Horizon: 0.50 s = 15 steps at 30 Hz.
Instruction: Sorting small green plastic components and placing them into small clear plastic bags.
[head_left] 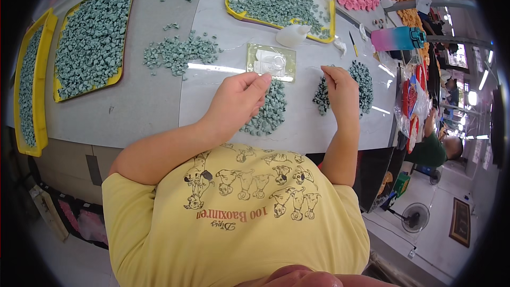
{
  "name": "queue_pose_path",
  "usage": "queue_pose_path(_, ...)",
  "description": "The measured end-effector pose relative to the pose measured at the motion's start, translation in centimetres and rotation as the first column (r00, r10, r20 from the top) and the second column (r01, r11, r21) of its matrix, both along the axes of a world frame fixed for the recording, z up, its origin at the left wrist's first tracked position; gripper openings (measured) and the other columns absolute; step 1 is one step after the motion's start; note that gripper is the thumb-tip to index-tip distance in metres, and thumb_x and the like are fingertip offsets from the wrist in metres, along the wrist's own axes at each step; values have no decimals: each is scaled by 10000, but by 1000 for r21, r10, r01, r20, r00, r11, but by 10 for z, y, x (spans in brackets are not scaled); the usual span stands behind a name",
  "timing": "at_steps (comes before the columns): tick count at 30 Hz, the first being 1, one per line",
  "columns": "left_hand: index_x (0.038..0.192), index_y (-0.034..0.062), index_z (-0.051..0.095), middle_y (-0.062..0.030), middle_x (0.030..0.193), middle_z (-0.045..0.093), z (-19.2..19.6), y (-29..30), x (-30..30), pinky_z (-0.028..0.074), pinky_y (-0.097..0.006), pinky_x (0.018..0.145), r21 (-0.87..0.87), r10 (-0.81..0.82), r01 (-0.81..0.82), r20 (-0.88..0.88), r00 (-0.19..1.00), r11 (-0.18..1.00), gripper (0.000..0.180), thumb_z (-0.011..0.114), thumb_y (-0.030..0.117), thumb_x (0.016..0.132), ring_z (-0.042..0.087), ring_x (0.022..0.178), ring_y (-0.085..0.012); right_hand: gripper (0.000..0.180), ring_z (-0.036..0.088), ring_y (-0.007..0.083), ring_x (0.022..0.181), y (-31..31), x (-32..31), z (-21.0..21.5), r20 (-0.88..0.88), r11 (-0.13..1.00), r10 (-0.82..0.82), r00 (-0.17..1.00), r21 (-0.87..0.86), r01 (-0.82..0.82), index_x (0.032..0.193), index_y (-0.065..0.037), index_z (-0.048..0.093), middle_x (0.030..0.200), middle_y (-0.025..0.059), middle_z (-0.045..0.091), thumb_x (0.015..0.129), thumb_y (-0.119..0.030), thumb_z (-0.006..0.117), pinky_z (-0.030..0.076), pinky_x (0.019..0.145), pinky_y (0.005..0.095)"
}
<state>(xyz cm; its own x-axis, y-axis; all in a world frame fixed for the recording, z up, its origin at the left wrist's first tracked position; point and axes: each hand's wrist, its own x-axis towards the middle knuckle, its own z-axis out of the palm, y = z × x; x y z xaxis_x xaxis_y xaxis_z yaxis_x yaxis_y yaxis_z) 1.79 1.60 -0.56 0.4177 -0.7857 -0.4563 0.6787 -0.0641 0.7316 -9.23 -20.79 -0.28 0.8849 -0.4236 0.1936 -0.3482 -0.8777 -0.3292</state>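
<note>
My left hand (240, 98) is closed, with the thumb pressed on the curled fingers. What it holds, if anything, is hidden. It hovers at the left side of a pile of small grey-green pieces (272, 111) and partly covers it. My right hand (341, 89) has its fingertips drawn together in a pinch, and anything in them is too small to make out. Beneath and around it lies another heap of darker grey-green pieces (364, 82). Between the hands and a little farther off is a flat greenish tray (288, 69) with a clear round dish (276, 64) on it.
Beyond the flat tray stand a white squeeze bottle (292, 35) and a yellow-rimmed tray (229, 8) of green pieces. More filled yellow trays (125, 48) line the left. Loose pieces (183, 53) lie mid-table. To the right are a yellow-handled knife (354, 47) and a pink-and-blue bottle (396, 39).
</note>
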Motion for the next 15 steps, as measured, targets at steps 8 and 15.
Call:
queue_pose_path(8,634,49,450,50,574,397,-1,2,-1,304,-229,478,25,59,-67,244,968,997,375,522,291,912,330,530,-38,130,571,317,816,-14,-3,-16,-200,992,-62,978,-118,39,875,9,611,866,147,600,752,4,570,465,699,359)
queue_pose_path(15,661,19,467,47,589,381,-3,4,-2,313,-230,526,-14,105,-107,343,933,994,360,533,274,907,323,592,-44,179,576,307,796,-9,3,-14,-262,996,-76,962,-68,60,910,4,603,878,149,588,733,8,575,469,695,358)
